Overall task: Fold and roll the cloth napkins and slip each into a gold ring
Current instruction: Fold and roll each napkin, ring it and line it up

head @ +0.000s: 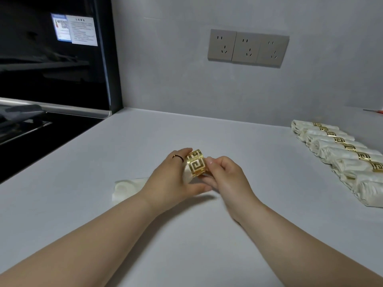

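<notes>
A cream rolled napkin [126,186] lies on the white counter, its left end showing past my wrist. My left hand [172,179] grips the roll near its right end. A gold ring [196,163] with a cut-out key pattern sits around that end of the napkin, and cream cloth shows through its openings. My right hand [226,177] pinches the ring from the right side. The right tip of the napkin is hidden behind my fingers.
Several finished rolled napkins in gold rings [339,154] lie in a row at the right side of the white counter [186,235]. A black hob and glossy black panel [51,79] stand at the left. A triple wall socket [247,48] is on the grey wall.
</notes>
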Motion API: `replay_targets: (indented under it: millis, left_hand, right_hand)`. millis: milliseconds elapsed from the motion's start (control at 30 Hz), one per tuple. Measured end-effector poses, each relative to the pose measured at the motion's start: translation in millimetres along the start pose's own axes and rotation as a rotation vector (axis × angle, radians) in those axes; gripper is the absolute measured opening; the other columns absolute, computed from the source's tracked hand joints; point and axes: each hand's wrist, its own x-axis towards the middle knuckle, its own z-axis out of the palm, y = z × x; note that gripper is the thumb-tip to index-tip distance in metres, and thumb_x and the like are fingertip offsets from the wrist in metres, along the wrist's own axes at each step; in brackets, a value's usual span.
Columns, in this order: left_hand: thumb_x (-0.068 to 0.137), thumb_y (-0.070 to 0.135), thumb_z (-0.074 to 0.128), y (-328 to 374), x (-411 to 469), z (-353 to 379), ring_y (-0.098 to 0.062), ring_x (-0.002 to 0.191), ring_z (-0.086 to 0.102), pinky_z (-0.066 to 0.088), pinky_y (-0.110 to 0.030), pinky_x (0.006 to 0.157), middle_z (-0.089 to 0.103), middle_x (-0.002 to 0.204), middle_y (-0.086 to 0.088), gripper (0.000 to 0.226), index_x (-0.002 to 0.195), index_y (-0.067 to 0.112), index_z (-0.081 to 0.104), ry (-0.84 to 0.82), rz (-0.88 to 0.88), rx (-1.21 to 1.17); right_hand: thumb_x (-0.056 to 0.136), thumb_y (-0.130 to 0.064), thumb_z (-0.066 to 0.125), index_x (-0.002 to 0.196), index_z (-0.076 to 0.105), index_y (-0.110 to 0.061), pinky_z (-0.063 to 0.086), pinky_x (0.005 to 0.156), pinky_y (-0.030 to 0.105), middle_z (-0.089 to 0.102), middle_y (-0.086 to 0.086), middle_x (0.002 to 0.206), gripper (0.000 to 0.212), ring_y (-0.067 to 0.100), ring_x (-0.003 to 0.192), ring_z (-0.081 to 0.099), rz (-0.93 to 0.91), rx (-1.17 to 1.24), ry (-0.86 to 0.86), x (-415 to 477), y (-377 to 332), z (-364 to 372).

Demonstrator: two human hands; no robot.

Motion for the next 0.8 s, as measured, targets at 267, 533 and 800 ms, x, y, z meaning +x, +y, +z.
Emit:
replay_targets:
  millis: [267,533,800]
  left_hand:
    - [0.061,0.058,0.058,-8,3,-7,-0.008,0.085,0.051,0.038,-0.018,0.070,0.056,0.090,0.011,0.053,0.101,0.021,0.058,-0.020,0.111,0.113]
    - [0.045,0.073,0.034,-1,0,-7,-0.005,0.091,0.054,0.037,-0.018,0.068,0.059,0.097,0.014,0.080,0.111,0.032,0.056,-0.049,0.158,0.272]
    - [0.047,0.069,0.044,-4,3,-28,-0.006,0.078,0.048,0.029,-0.007,0.060,0.054,0.079,0.019,0.067,0.105,0.038,0.057,-0.071,0.095,0.459]
  right_hand:
    - [0.091,-0.010,0.051,0.085,0.058,-0.009,0.055,0.077,0.021,0.066,0.009,0.090,0.009,0.014,0.077,0.066,0.086,0.016,-0.140,8,-1,-13]
    - [0.089,-0.003,0.051,0.073,0.060,-0.008,0.053,0.070,0.018,0.066,0.006,0.073,0.019,0.012,0.066,0.064,0.157,-0.143,-0.253,11,-2,-19]
    - [0.090,0.002,0.044,0.065,0.046,-0.007,0.056,0.062,0.023,0.060,-0.001,0.051,0.027,0.007,0.050,0.062,0.177,0.061,-0.119,10,-10,-27]
